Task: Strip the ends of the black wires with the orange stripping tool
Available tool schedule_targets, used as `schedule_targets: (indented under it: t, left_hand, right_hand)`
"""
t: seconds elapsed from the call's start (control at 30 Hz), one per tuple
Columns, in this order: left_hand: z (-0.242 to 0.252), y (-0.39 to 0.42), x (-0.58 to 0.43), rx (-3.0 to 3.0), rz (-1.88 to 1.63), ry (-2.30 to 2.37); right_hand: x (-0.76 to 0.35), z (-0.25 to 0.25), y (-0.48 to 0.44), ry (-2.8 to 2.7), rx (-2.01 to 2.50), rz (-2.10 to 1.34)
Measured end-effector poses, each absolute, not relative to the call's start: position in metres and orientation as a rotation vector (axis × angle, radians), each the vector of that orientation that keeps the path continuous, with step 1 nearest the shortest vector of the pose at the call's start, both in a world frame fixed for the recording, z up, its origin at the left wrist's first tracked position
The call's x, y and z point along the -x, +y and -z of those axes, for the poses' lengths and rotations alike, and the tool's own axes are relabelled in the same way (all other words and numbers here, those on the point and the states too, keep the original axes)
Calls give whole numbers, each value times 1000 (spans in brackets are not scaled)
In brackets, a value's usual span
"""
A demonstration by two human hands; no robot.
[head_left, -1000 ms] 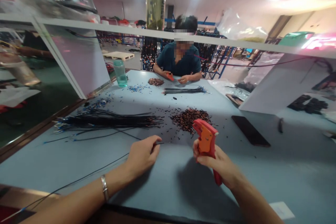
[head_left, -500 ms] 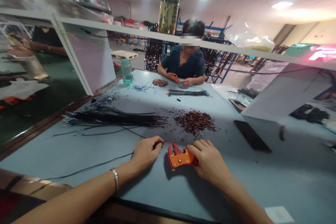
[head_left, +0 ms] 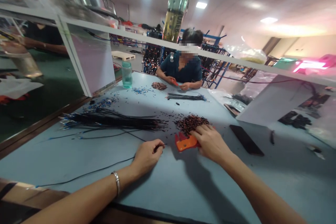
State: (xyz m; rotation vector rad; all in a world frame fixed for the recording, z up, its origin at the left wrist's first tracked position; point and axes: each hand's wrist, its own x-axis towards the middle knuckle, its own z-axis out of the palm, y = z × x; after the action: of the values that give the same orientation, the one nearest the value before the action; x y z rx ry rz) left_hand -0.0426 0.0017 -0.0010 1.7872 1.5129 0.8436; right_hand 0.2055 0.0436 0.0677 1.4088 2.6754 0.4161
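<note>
Between the thumb and fingers of my left hand (head_left: 149, 154) is a thin black wire (head_left: 99, 168), its short end poking out to the right and its long tail trailing left over the table. My right hand (head_left: 211, 142) is closed around an orange and red wire stripper (head_left: 186, 144), whose jaws point left, apart from the wire. Just behind the stripper lies a heap of small black and copper-coloured pieces (head_left: 190, 122), partly covered by my right hand. A thick bundle of black wires (head_left: 110, 120) with blue tips lies behind my left hand.
Across the table (head_left: 162, 189) a person (head_left: 181, 68) holds a red tool (head_left: 173, 81) near a smaller wire bundle (head_left: 186, 97). A dark flat slab (head_left: 246, 140) lies right of my right hand. A green bottle (head_left: 127, 75) stands at the far left. A shelf rail (head_left: 147, 41) crosses above.
My right hand has lifted the wire stripper and moved it away from me, towards the heap of small pieces. My left hand keeps the wire in nearly the same place.
</note>
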Motion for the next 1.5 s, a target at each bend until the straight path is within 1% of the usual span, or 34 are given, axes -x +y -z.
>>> schedule_targets:
  t: [0.1, 0.23, 0.4, 0.53, 0.7, 0.77, 0.87, 1.07, 1.17, 1.23, 1.3, 1.37, 1.5]
  left_hand:
    - [-1, 2, 43, -1721, -920, 1518]
    - [-2, 1, 44, -1659, -994, 1529]
    - [-1, 1, 44, -1637, -1001, 1499]
    - [-2, 1, 44, -1638, -986, 1481]
    - [-4, 2, 44, -1663, -939, 1472]
    - [-6, 3, 44, -1676, -922, 1480]
    - [-7, 3, 43, -1706, -905, 1495]
    - [-7, 3, 43, -1779, -891, 1524]
    - [-7, 3, 43, -1803, -882, 1528]
    - [-7, 4, 43, -1812, -875, 1528]
    - [-7, 4, 43, -1817, -868, 1531]
    - [-7, 3, 43, -1826, -853, 1529]
    - [-5, -1, 42, -1919, -794, 1471]
  right_hand:
    - [-177, -64, 40, 2745, -1277, -401]
    - [-161, -60, 62, 2763, -1194, -394]
    - [-197, -70, 97, 2645, -1262, -433]
    - [-232, -81, 92, 2602, -1329, -474]
    - [-248, -82, 61, 2730, -1056, -318]
    - [-252, -81, 61, 2767, -1017, -274]
    - [-261, -83, 75, 2790, -1136, -275]
    - [-280, -92, 82, 2726, -1703, -378]
    - [-278, -81, 61, 2660, -1875, -244]
    - [-270, -69, 42, 2661, -1866, -96]
    - [-260, -56, 21, 2691, -1845, -27]
    - [-250, -47, 3, 2731, -1813, -13]
    - [-255, -46, -14, 2745, -1519, -96]
